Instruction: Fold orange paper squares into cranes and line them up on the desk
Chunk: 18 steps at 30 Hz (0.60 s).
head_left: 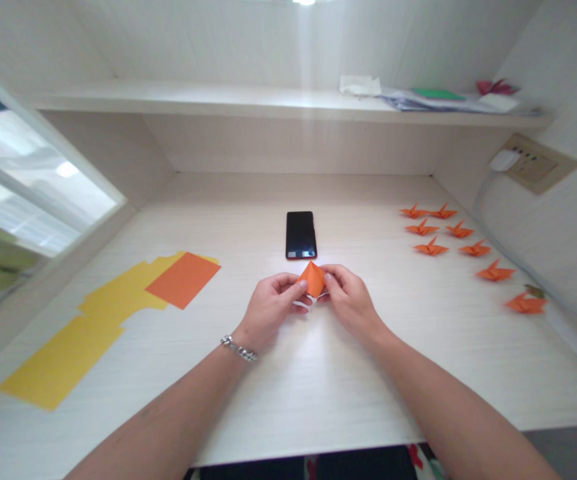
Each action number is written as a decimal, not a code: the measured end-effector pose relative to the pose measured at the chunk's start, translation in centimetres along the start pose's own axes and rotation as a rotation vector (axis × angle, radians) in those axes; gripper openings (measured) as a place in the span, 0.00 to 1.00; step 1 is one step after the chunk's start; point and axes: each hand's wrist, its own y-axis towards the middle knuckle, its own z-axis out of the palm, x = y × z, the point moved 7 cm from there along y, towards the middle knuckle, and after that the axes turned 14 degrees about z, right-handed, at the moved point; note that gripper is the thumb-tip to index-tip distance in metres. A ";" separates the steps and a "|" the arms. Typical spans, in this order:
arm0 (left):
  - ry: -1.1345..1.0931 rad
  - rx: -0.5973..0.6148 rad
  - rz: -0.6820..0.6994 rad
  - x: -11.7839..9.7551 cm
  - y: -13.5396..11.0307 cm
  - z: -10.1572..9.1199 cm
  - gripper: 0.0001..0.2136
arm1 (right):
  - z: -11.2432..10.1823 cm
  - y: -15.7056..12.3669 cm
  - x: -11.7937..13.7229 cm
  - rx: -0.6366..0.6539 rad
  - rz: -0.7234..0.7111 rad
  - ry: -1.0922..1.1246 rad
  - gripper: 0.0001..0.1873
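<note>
A small orange folded paper, diamond-shaped with a crease down its middle, is held up between both hands over the desk. My left hand pinches its left corner between thumb and fingers. On the opposite corner, the thumb and fingers of my right hand are closed. Just beyond the paper lies a black phone, screen up. A flat orange sheet rests on several yellow sheets to the left. Several orange paper cranes stand in rough rows on the right.
A shelf runs across the back, with papers on its right end. A white charger sits in the wall socket, its cable trailing along the right wall. A window is at left.
</note>
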 end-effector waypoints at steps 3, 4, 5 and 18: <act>-0.029 0.046 -0.034 0.3 -0.1 0.4 0.11 | 0.1 0.2 -0.3 0.037 0.074 0.077 0.12; -0.023 0.056 -0.041 0.4 -0.1 0.4 0.11 | 0.0 0.1 -0.2 0.031 0.062 0.060 0.12; -0.013 0.064 -0.045 0.4 -0.1 0.5 0.11 | -0.1 0.0 0.1 0.015 0.032 0.022 0.12; -0.059 0.073 -0.022 0.1 -0.1 0.5 0.11 | -1.5 -0.5 1.0 -0.122 0.003 -0.061 0.10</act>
